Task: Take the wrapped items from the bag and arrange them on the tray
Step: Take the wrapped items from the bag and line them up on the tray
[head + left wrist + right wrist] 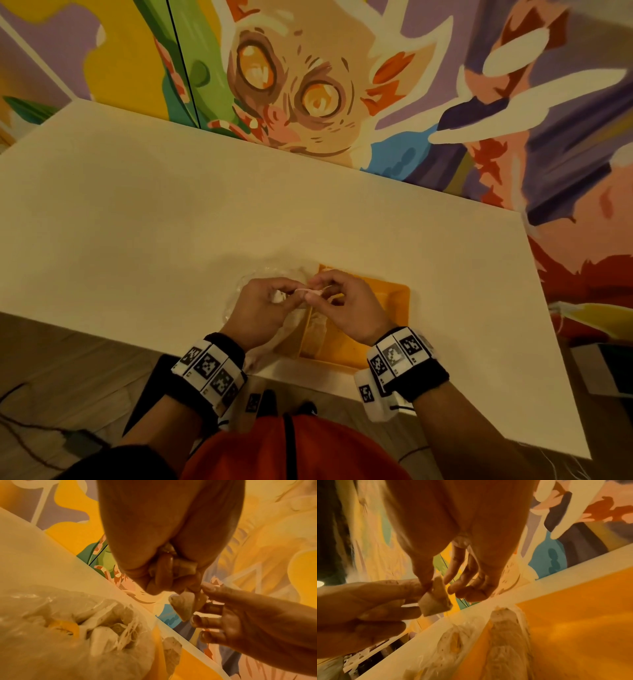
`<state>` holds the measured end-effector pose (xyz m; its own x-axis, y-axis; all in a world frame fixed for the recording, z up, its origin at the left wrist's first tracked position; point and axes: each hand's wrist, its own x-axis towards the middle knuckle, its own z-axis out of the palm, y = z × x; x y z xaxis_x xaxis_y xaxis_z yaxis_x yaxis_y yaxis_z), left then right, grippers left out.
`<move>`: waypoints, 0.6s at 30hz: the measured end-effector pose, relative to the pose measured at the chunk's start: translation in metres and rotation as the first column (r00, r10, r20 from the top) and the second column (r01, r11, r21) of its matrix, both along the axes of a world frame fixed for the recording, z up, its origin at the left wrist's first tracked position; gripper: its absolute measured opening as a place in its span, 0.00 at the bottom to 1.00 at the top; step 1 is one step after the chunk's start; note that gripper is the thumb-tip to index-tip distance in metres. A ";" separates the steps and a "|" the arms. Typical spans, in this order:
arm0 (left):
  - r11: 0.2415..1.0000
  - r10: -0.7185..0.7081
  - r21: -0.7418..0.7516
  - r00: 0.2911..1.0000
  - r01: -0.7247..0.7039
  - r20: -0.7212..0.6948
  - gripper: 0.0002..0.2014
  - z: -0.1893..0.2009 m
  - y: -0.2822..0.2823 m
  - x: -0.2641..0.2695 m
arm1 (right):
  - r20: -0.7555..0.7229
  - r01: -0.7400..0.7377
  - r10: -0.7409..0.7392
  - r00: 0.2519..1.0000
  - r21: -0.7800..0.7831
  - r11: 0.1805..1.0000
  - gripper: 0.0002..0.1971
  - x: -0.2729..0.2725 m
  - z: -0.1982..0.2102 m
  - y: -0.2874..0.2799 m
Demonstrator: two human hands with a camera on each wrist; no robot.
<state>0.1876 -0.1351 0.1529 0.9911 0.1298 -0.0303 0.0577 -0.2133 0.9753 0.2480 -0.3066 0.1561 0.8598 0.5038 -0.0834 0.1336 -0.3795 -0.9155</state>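
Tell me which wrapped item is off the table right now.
The small triangular wrapped item, pinched between the left hand and right hand. The others lie in the clear bag or against the yellow tray.

I count one white table (239,212), and near its front edge sits one orange tray (394,301) with one clear plastic bag (51,615) just beside it on the left. I see two hands, my left hand (260,308) and my right hand (346,308), and together they pinch one small wrapped item (435,601) up in the air. There are more wrapped items inside the bag (106,632) and some lying on the tray (503,620), but they are too blurry for me to count.
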 end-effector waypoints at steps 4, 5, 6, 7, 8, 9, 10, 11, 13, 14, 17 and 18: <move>0.999 -0.007 -0.045 0.999 0.009 0.041 0.06 -0.001 0.000 0.000 | 0.017 0.036 -0.035 0.999 -0.022 0.999 0.02 -0.005 -0.015 -0.002; 0.999 -0.007 -0.040 0.999 0.009 0.036 0.06 -0.003 -0.001 -0.001 | 0.007 0.038 -0.038 0.999 -0.022 0.999 0.02 -0.005 -0.018 -0.003; 0.999 -0.001 -0.040 1.000 0.002 0.024 0.05 -0.004 -0.001 -0.001 | -0.017 0.035 -0.035 0.999 -0.019 0.999 0.02 -0.006 -0.020 -0.004; 0.999 0.014 -0.046 1.000 -0.014 0.008 0.05 -0.006 -0.002 -0.001 | -0.048 0.024 -0.025 0.999 -0.014 1.000 0.04 -0.007 -0.022 -0.005; 0.998 0.033 -0.050 0.999 -0.033 -0.006 0.05 -0.008 -0.003 -0.001 | -0.069 0.009 -0.010 0.998 -0.014 1.000 0.08 -0.009 -0.022 -0.005; 0.997 0.046 -0.055 0.999 -0.047 -0.018 0.05 -0.009 -0.004 -0.001 | -0.076 -0.006 0.004 0.997 -0.020 1.000 0.11 -0.010 -0.024 -0.006; 0.996 0.052 -0.065 0.998 -0.054 -0.028 0.05 -0.010 -0.005 -0.002 | -0.088 -0.014 0.012 0.996 -0.022 1.000 0.11 -0.011 -0.025 -0.006; 0.995 0.055 -0.078 0.998 -0.059 -0.042 0.05 -0.010 -0.007 -0.002 | -0.102 -0.010 0.007 0.995 -0.025 1.000 0.08 -0.012 -0.027 -0.008; 0.996 0.058 -0.063 0.995 -0.063 -0.076 0.05 -0.011 -0.008 -0.003 | -0.138 0.008 -0.010 0.990 -0.017 1.000 0.05 -0.013 -0.029 -0.011; 0.998 0.058 -0.027 0.994 -0.061 -0.095 0.05 -0.013 -0.008 -0.004 | -0.156 0.013 -0.016 0.988 -0.022 1.000 0.06 -0.013 -0.031 -0.013; 0.993 0.061 0.107 0.984 -0.043 -0.170 0.05 -0.019 -0.003 -0.004 | -0.188 0.006 -0.029 0.982 -0.124 0.992 0.08 -0.012 -0.040 -0.022; 0.983 0.056 0.181 0.980 -0.020 -0.193 0.05 -0.021 -0.002 -0.004 | -0.200 0.000 -0.033 0.979 -0.164 0.986 0.07 -0.011 -0.043 -0.025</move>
